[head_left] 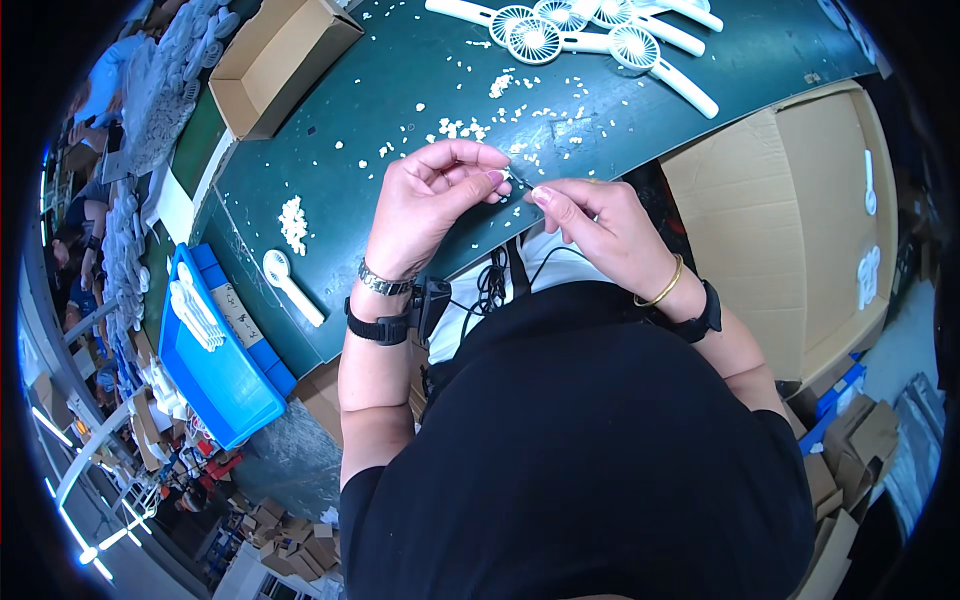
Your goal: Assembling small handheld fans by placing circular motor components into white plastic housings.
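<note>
Left hand [425,200] — pinching pale bit [507,174] | right hand [607,220] — gripping dark tool [521,182] | seemingly mid-job; loose pieces [459,130] left beyond fingers

Bright light covers the green table [335,200], while the edges curve into black.
</note>
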A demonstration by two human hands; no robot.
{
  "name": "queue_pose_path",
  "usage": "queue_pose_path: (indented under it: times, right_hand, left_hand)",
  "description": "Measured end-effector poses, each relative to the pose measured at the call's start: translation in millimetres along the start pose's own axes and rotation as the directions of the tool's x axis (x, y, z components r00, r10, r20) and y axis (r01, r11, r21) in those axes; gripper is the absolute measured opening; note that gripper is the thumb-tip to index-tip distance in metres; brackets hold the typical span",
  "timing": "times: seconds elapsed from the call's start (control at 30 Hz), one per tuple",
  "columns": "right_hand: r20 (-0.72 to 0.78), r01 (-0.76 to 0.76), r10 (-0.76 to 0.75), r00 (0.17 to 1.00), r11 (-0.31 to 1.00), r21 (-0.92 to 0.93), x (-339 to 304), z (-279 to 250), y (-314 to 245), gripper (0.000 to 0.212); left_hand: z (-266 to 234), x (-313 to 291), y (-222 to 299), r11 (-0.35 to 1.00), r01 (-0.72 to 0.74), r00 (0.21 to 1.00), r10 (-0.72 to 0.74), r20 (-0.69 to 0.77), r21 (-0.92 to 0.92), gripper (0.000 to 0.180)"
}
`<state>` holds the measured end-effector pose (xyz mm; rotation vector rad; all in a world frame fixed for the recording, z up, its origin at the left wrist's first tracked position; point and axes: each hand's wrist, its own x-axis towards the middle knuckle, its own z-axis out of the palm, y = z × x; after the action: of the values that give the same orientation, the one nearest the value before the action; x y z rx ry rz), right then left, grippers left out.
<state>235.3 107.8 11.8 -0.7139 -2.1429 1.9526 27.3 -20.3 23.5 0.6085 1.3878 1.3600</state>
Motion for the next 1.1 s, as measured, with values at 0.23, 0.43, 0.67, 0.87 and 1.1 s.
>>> queue_pose_path:
  times: [0.23, 0.43, 0.67, 0.87, 1.1]
  right_hand:
    - [-0.084, 0.178, -0.191, 0.978, 0.974, -0.14, 2, 3, 6, 0.03]
    - [-0.094, 0.159, -0.174, 0.98, 0.975, -0.154, 1, 1, -3, 0.03]
    - [-0.094, 0.155, -0.172, 0.981, 0.974, -0.165, 0, -1, -6, 0.03]
    - [-0.163, 0.18, -0.22, 0.962, 0.957, -0.229, 1, -1, 0, 0.029]
    - [-0.192, 0.24, -0.343, 0.92, 0.877, -0.417, 0, 1, -2, 0.029]
  left_hand:
    - [1, 1, 2, 1.0, 0.001, 1.0, -0.001, -0.015, 0.018, 0.02]
    - [8, 1, 1, 0.999, 0.007, 0.998, -0.005, -0.063, 0.034, 0.02]
    - [11, 1, -4, 0.999, -0.028, 0.995, 0.026, -0.101, -0.027, 0.02]
    - [18, -4, -1, 0.998, -0.064, 0.983, 0.062, -0.175, -0.005, 0.023]
    - [21, -7, 0, 0.976, -0.129, 0.977, 0.155, -0.144, 0.175, 0.027]
